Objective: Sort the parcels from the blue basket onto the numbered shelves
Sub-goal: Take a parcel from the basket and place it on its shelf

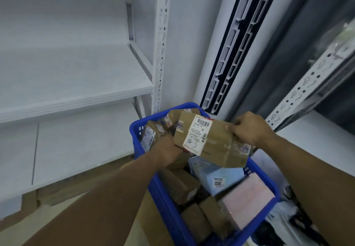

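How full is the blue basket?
Nearly full: parcels lie piled up to the basket rim, and the left hand and right hand hold a box on top.

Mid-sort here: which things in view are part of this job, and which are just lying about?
Job: cardboard parcel, held by left hand and right hand; blue basket; light blue parcel; pink parcel; white shelf.
Lying about: air conditioner; dark clutter, unclear.

Shelf board [76, 77] on the left lies open from the front; the perforated upright [162, 44] bounds its right end. The blue basket [166, 203] is packed tight with parcels [178, 186]. The brown parcel [217, 144], gripped by left hand [168, 150] and right hand [249, 128], spans its far half, covering those beneath.
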